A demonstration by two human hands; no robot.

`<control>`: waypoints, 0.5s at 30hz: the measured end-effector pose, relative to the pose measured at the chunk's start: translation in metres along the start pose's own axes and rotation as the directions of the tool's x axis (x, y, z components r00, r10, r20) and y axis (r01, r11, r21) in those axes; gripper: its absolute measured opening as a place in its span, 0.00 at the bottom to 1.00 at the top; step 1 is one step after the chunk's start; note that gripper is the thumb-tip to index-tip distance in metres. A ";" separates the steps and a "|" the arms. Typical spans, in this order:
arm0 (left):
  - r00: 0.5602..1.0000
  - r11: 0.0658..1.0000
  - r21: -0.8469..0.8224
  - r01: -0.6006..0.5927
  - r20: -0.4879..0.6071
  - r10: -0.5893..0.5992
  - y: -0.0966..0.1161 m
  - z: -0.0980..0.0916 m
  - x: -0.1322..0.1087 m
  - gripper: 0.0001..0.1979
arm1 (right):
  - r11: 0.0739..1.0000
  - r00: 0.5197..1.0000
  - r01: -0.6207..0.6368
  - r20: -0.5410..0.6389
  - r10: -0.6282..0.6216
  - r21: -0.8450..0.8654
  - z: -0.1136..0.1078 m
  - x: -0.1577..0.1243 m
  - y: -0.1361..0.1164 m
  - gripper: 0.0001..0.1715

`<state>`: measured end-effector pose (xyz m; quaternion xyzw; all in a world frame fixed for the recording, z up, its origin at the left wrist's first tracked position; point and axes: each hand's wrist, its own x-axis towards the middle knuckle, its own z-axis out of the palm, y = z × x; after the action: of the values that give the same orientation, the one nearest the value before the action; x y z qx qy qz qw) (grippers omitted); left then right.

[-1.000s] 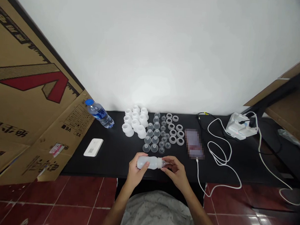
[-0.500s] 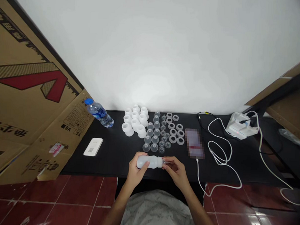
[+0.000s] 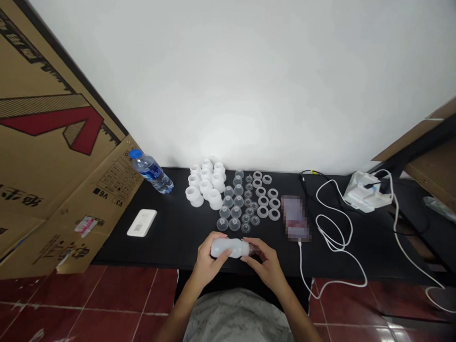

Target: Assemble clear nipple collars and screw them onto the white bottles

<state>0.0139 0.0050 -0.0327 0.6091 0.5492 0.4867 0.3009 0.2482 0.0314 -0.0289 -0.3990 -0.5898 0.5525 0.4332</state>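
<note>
A whitish baby bottle (image 3: 228, 247) lies sideways between my hands, just above the front of the black table. My left hand (image 3: 208, 256) is wrapped round its body, thumb across the near side. At the other end, my right hand (image 3: 262, 258) grips the collar with thumb and fingers; a clear nipple (image 3: 252, 249) pokes out there, partly hidden. Beyond the bottle stand several white bottles (image 3: 204, 184) in rows. To their right are clear domed caps (image 3: 234, 223), small clear nipples (image 3: 245, 227) and pale rings (image 3: 263, 211), several of each.
On the black table (image 3: 168, 239), a water bottle (image 3: 151, 171) and a white flat device (image 3: 141, 223) stand at left. To the right are a blurred phone (image 3: 296, 218), a white cable (image 3: 338, 246) and a white power strip (image 3: 366, 191). A cardboard box (image 3: 56, 133) borders the left side.
My right hand has shifted slightly left along the bottle, its fingers now round the collar instead of the nipple. The bottle has moved a little to the right.
</note>
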 end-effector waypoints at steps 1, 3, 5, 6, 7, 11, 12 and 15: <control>1.000 1.000 -0.005 -0.012 0.008 0.012 0.000 0.000 0.000 0.14 | 1.000 1.000 -0.003 0.000 0.003 -0.025 0.000 0.000 0.000 0.25; 0.999 0.999 -0.018 -0.047 0.011 0.048 0.000 0.000 0.000 0.13 | 0.999 1.000 -0.012 0.005 0.012 -0.043 0.000 -0.001 0.001 0.24; 0.996 0.996 -0.029 -0.087 0.006 0.087 0.000 0.000 0.000 0.13 | 0.999 1.000 -0.023 0.014 0.024 -0.046 -0.001 -0.001 0.001 0.24; 0.995 0.994 -0.034 -0.103 0.002 0.103 -0.001 0.001 -0.001 0.14 | 0.999 0.999 -0.030 0.018 0.031 -0.046 -0.001 -0.001 0.001 0.24; 0.994 0.993 -0.039 -0.113 -0.002 0.113 -0.001 0.001 -0.001 0.14 | 0.998 0.999 -0.038 0.022 0.039 -0.040 -0.002 -0.001 0.000 0.24; 0.993 0.992 -0.049 -0.118 0.023 0.120 0.002 0.000 -0.003 0.16 | 0.995 0.998 -0.054 -0.011 0.056 0.088 -0.005 0.002 0.003 0.26; 0.991 0.992 -0.046 -0.119 0.057 0.121 0.005 -0.001 -0.003 0.17 | 0.988 0.998 -0.049 -0.039 0.056 0.145 -0.006 0.003 0.004 0.27; 0.972 0.993 0.013 -0.116 0.209 0.110 0.016 -0.001 -0.002 0.21 | 0.954 0.987 -0.014 -0.146 0.061 0.299 -0.009 0.006 0.008 0.29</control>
<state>0.0193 0.0000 -0.0188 0.6905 0.4853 0.4299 0.3207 0.2549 0.0404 -0.0363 -0.3819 -0.4573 0.6107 0.5217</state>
